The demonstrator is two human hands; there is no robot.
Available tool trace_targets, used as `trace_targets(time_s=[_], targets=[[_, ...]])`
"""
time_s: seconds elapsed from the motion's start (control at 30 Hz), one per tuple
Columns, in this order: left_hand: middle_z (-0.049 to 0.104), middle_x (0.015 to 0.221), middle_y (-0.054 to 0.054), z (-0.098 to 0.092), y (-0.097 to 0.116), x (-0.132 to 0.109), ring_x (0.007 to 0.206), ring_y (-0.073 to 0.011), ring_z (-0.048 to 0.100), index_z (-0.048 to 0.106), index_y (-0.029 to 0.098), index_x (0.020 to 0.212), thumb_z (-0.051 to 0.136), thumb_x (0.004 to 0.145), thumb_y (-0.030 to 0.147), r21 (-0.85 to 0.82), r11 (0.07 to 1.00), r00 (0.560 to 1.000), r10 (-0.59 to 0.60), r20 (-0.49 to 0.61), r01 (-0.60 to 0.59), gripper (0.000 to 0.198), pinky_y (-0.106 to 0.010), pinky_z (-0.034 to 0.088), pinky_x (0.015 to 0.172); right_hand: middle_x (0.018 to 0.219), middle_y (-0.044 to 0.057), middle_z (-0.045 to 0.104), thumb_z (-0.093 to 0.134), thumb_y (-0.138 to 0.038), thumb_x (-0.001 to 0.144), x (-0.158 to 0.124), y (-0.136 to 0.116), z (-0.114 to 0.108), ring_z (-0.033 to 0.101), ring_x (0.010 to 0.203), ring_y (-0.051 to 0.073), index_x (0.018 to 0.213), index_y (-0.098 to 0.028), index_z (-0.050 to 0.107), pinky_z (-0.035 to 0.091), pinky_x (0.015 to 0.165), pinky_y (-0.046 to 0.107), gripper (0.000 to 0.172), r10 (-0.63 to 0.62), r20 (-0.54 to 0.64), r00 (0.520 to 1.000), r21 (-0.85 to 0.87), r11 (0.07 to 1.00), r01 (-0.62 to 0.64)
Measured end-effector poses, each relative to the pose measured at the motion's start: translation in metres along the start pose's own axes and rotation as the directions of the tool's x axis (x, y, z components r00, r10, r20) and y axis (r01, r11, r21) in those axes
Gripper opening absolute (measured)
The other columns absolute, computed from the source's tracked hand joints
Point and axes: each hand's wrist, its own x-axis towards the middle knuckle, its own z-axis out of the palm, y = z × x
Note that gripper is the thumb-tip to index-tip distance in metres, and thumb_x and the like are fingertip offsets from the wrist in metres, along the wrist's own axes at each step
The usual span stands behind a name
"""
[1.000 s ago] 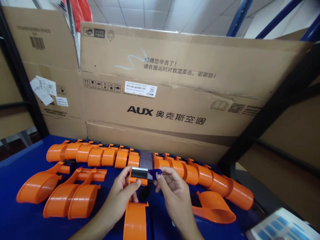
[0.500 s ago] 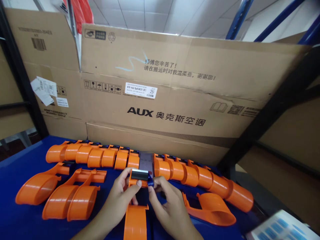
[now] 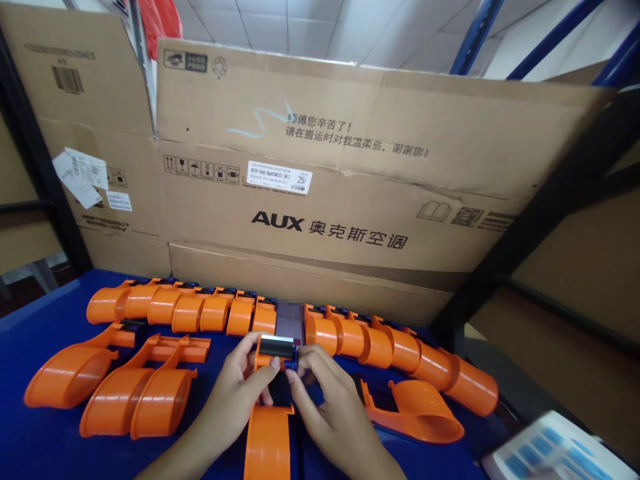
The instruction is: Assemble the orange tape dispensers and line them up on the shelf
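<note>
An orange tape dispenser (image 3: 269,440) with a black roller and a toothed white blade at its top is held upright at the lower centre. My left hand (image 3: 240,383) is closed round the left side of its head, thumb on the front below the roller. A small dark blue part (image 3: 291,359) sits against the right end of the roller. The fingers of my right hand (image 3: 330,400) are closed at that blue part, pinching it or pressing on it.
Several orange dispensers (image 3: 190,312) stand in a row along the back of the blue table (image 3: 30,300). Others lie left (image 3: 73,373) and right (image 3: 425,410). A grey phone-like slab (image 3: 290,323), a cardboard wall (image 3: 330,267) and a blue-and-white box (image 3: 555,453) are in view.
The blue part has moved left, from sticking out beside the roller to sitting close against the dispenser head. My right fingers have moved left with it. The view has shifted slightly.
</note>
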Motion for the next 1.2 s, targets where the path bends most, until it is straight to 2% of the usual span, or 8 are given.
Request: trace_targets(time_s=[0.17, 0.27, 0.37, 0.47, 0.67, 0.83, 1.0, 1.2], targets=[[0.070, 0.080, 0.001, 0.001, 0.008, -0.002, 0.046, -0.0065, 0.054, 0.066, 0.019, 0.112, 0.076, 0.084, 0.036, -0.055, 0.998, 0.999, -0.031, 0.027, 0.032, 0.034, -0.020, 0.046, 0.051, 0.094, 0.003, 0.066, 0.051, -0.036, 0.101, -0.002, 0.001, -0.004, 0.062, 0.084, 0.020, 0.092, -0.025, 0.052, 0.047, 0.079, 0.031, 0.014, 0.119, -0.063, 0.991, 0.175, 0.979, -0.106], [0.072, 0.075, 0.000, 0.001, 0.008, -0.006, 0.050, -0.0121, 0.062, 0.063, 0.022, 0.131, 0.078, 0.081, 0.036, -0.125, 0.986, 0.993, -0.101, 0.056, 0.107, 0.053, -0.024, 0.051, 0.057, 0.105, 0.003, 0.069, 0.049, -0.040, 0.102, -0.001, 0.002, -0.005, 0.065, 0.098, 0.021, 0.112, -0.028, 0.055, 0.047, 0.090, 0.033, 0.016, 0.252, -0.082, 0.964, 0.406, 0.892, -0.199], [0.078, 0.102, -0.007, 0.001, 0.006, -0.012, 0.092, -0.0270, 0.075, 0.059, 0.026, 0.140, 0.083, 0.075, 0.032, -0.185, 0.971, 0.987, -0.142, 0.078, 0.154, 0.070, -0.034, 0.056, 0.084, 0.124, 0.003, 0.066, 0.053, -0.042, 0.100, 0.002, -0.001, -0.009, 0.059, 0.121, 0.024, 0.133, -0.032, 0.051, 0.041, 0.104, 0.036, 0.035, 0.278, 0.047, 0.959, 0.542, 0.800, -0.258], [0.066, 0.139, -0.011, 0.002, 0.006, -0.017, 0.125, -0.0323, 0.063, 0.061, 0.026, 0.138, 0.083, 0.077, 0.028, -0.190, 0.968, 0.979, -0.138, 0.149, 0.166, 0.065, -0.038, 0.047, 0.104, 0.132, 0.004, 0.062, 0.053, -0.045, 0.099, 0.003, -0.003, -0.014, 0.051, 0.131, 0.027, 0.130, -0.030, 0.058, 0.036, 0.111, 0.039, 0.034, 0.201, 0.169, 0.965, 0.600, 0.756, -0.262], [0.064, 0.138, -0.018, 0.003, 0.004, -0.020, 0.084, -0.0273, 0.079, 0.052, 0.027, 0.144, 0.089, 0.071, 0.020, -0.188, 0.935, 0.866, -0.187, 0.463, 0.302, 0.082, -0.039, 0.060, 0.077, 0.107, 0.004, 0.064, 0.057, -0.044, 0.098, 0.001, -0.002, -0.015, 0.060, 0.102, 0.024, 0.118, -0.026, 0.057, 0.048, 0.090, 0.036, 0.027, 0.215, 0.175, 0.961, 0.555, 0.784, -0.277], [0.077, 0.109, -0.015, 0.006, 0.003, -0.020, 0.079, -0.0283, 0.079, 0.057, 0.022, 0.138, 0.072, 0.088, 0.038, -0.226, 0.922, 0.911, -0.226, 0.344, 0.314, 0.055, -0.036, 0.061, 0.067, 0.095, 0.003, 0.060, 0.058, -0.044, 0.098, 0.002, -0.003, -0.008, 0.058, 0.086, 0.019, 0.110, -0.025, 0.051, 0.050, 0.076, 0.031, 0.025, 0.222, 0.151, 0.963, 0.521, 0.810, -0.269], [0.080, 0.092, -0.013, 0.007, 0.004, -0.016, 0.070, -0.0275, 0.079, 0.057, 0.018, 0.138, 0.067, 0.090, 0.040, -0.150, 0.947, 0.926, -0.231, 0.300, 0.285, 0.053, -0.034, 0.061, 0.060, 0.093, 0.002, 0.058, 0.056, -0.044, 0.099, 0.002, -0.004, -0.001, 0.056, 0.086, 0.018, 0.105, -0.024, 0.047, 0.051, 0.078, 0.032, 0.022, 0.218, 0.105, 0.970, 0.512, 0.825, -0.240], [0.076, 0.114, -0.015, 0.005, 0.007, -0.013, 0.077, -0.0275, 0.078, 0.063, 0.020, 0.131, 0.072, 0.086, 0.037, -0.160, 0.966, 0.952, -0.158, 0.263, 0.204, 0.050, -0.036, 0.062, 0.065, 0.094, 0.000, 0.053, 0.053, -0.042, 0.101, 0.002, -0.002, 0.004, 0.055, 0.084, 0.016, 0.102, -0.026, 0.042, 0.053, 0.078, 0.031, 0.020, 0.193, 0.080, 0.978, 0.513, 0.833, -0.207]])
